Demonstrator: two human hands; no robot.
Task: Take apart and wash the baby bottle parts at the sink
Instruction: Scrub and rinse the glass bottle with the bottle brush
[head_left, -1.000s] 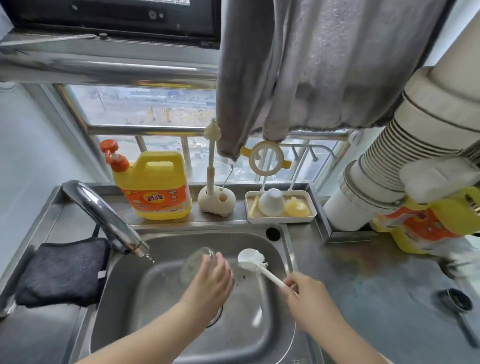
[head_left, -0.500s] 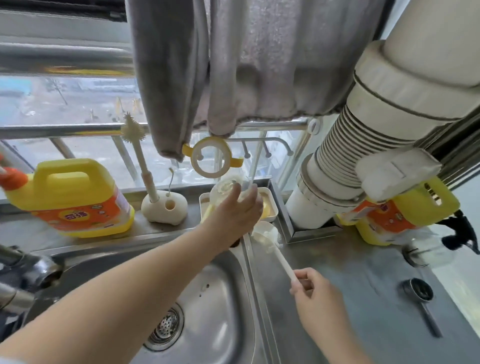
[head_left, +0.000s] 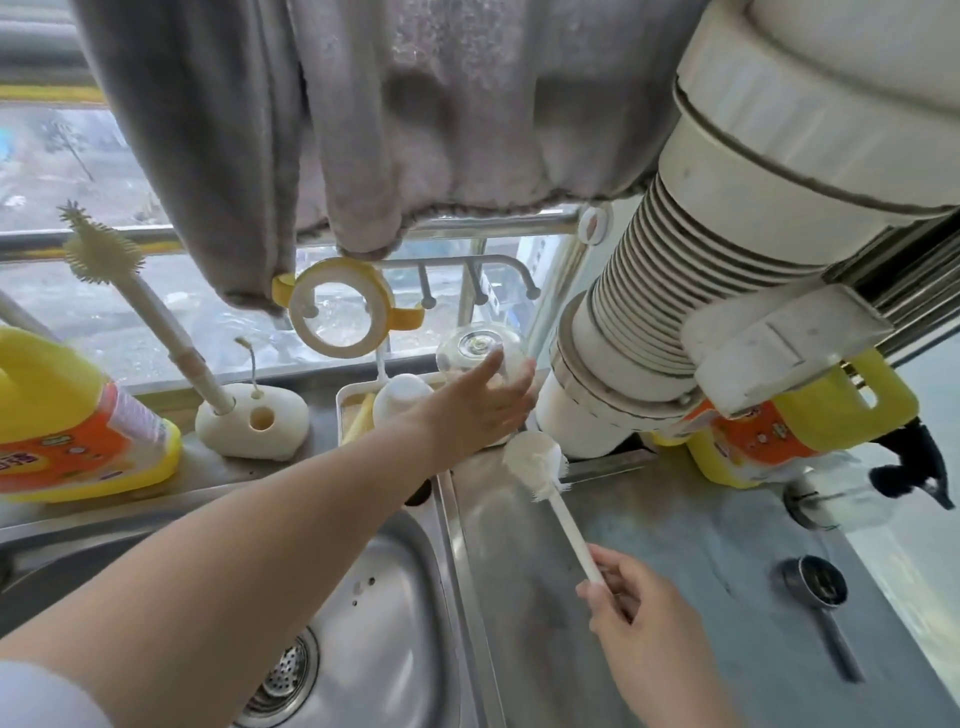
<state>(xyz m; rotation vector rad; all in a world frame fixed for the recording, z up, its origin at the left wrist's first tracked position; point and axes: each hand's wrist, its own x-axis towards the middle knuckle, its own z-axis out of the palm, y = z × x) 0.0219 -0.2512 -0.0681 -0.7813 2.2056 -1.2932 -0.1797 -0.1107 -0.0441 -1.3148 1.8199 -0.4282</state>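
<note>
Clear glass bottle, upturned over the far white drying tray, is gripped by the outstretched left hand. The near right hand pinches a white bottle brush above the steel counter; the tray also holds a white cap

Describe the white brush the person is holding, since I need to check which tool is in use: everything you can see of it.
The white brush has a rounded head of white bristles or sponge, which of the two I cannot tell, on a long, thin, straight white handle that looks plastic. It slants from upper left to lower right over the steel counter, head toward the window. The right hand pinches the handle's lower end. The head sits just below the left hand and beside the white pipe; whether it touches either is unclear.
</note>
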